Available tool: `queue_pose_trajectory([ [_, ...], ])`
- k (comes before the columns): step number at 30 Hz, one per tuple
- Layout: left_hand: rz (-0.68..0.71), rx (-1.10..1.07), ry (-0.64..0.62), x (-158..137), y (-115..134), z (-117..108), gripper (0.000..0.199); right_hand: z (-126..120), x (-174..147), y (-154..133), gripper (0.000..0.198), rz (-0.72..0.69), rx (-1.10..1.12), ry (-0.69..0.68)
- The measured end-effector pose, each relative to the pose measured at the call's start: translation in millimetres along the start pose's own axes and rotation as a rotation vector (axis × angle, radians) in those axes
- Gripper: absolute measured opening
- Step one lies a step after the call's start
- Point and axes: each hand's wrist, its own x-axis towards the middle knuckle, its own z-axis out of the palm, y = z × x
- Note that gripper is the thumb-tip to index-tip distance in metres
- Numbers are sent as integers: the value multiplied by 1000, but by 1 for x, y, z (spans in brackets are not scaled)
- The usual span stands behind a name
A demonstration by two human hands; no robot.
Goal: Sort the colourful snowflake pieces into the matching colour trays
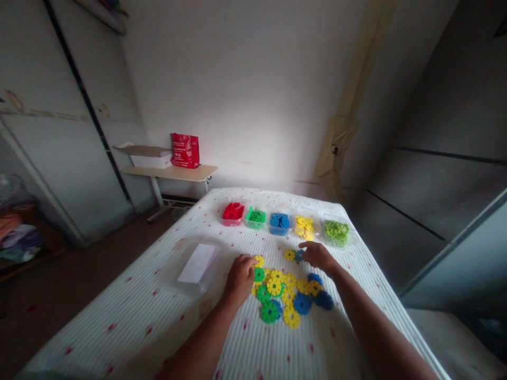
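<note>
A pile of notched plastic discs, yellow (291,317), green (269,312) and blue (302,304), is spread on the bed between my arms. My left hand (240,274) is at the pile's left edge, fingers curled with their tips on a yellow notched disc (259,260). Beyond the pile, my right hand (317,255) has its index finger stretched over a blue notched disc (299,255), its other fingers bent beside it. Another yellow notched disc (289,255) lies against that blue one. My right fingers partly cover the blue disc.
Clear tubs stand in a row, holding red (233,211), green (256,216), blue (279,222), yellow (304,228) and light green pieces (336,231). A clear container with a white sheet (198,263) is at left. Behind, a small table (190,172) carries a red bag (185,151).
</note>
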Motion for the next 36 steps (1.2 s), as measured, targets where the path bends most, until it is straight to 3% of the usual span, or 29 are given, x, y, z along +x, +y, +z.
queue_pose_trajectory([
  [3, -3, 4, 0, 0, 0, 0, 34, -10, -1, 10, 20, 57, -156, 35],
  [9, -5, 26, -19, 2, 0, -1, 34, -25, -15, 27, 19, 81, -185, 84],
  [14, 2, 37, -20, 2, -2, -1, 35, -39, -31, 40, 34, 29, 139, -162],
  [18, 18, 31, -5, 2, -2, -1, 35, -43, -37, 48, 39, -92, 46, -305],
  [26, 12, 23, -17, 3, 0, -3, 35, -34, -43, 33, 45, -198, -223, -341],
  [31, 27, 34, -18, 3, 0, -3, 34, -31, -49, 22, 42, -300, -395, -260],
  [36, 18, 37, -18, 3, -1, -1, 33, -28, -49, 26, 31, -225, -357, -206],
])
